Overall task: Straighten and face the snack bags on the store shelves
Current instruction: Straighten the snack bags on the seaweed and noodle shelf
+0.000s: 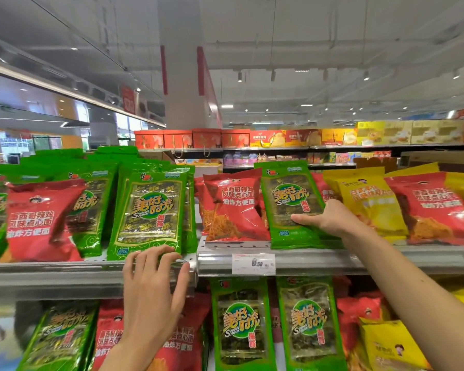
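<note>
My right hand [326,218] grips a green seaweed bag [289,202] by its right edge, thumb across the front; the bag stands among red noodle bags [231,207] on the top shelf. My left hand [153,279] is below another green seaweed bag [150,210], its fingertips touching the bag's bottom edge at the metal shelf rail [65,274]. A red noodle bag [40,218] leans in front of the green bags at the left. Yellow bags [373,204] and more red bags [434,207] fill the right end.
A price tag [253,263] reading 6.50 hangs on the shelf rail. The lower shelf holds green seaweed bags [241,325], red bags and a yellow bag [391,346]. Gift boxes [177,139] line a far shelf beyond a white pillar [182,76].
</note>
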`<state>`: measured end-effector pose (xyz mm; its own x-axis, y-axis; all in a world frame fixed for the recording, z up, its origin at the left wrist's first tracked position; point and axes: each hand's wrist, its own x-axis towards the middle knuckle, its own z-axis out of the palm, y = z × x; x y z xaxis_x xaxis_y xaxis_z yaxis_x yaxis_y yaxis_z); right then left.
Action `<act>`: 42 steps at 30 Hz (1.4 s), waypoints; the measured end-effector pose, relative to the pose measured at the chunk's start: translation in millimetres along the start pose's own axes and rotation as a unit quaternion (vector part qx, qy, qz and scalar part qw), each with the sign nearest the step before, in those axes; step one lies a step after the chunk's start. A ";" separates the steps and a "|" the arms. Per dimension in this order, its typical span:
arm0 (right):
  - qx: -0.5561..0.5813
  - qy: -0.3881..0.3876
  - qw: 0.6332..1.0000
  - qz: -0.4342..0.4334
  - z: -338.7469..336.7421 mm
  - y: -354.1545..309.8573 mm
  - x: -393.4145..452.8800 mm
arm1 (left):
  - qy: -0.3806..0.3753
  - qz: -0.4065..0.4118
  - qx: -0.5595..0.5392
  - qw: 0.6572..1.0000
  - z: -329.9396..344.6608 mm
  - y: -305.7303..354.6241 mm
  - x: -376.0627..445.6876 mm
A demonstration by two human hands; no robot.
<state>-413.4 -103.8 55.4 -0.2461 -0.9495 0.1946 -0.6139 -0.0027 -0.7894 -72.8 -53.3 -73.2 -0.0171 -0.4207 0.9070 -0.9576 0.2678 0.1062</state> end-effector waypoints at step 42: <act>0.292 0.034 0.924 -0.245 237.1 -171.9 -114.5 | -0.295 -0.289 -0.283 0.865 -115.2 -274.4 101.2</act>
<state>-101.9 -69.0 30.8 -0.1054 -0.7677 0.6321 -0.1598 -0.6143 -0.7727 221.3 -69.5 36.4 0.1143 -0.9512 0.2866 -0.5630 0.1756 0.8076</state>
